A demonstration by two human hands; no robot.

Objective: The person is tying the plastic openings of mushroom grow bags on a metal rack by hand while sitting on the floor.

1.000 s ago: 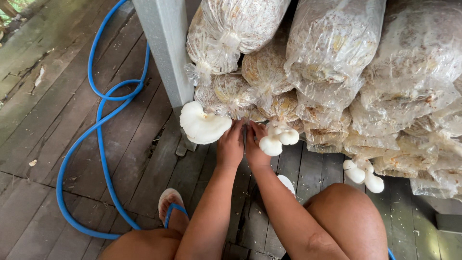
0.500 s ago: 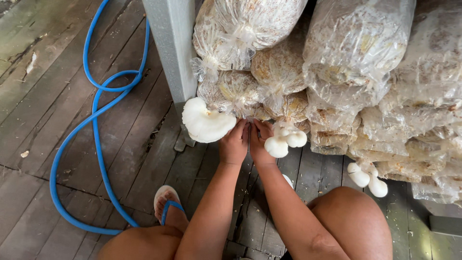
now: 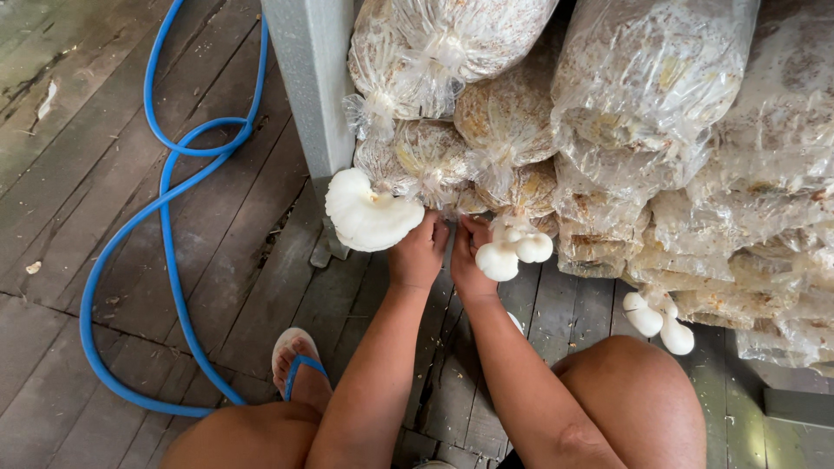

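Where hands [image 3: 445, 252] meet, mushroom [image 3: 369, 213] apparently touches left.

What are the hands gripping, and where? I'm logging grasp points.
Cannot be told for sure: both the left hand and right hand reach under the stacked bags, fingertips hidden, between two white mushroom clusters.

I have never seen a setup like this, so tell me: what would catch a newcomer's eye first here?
First, the big white mushroom fanning out of the stacked clear bags, just left of the left hand. Beside it, the right hand reaches in next to a cluster of small round mushrooms. Off to the left, a bright blue hose loops across the dark floorboards.
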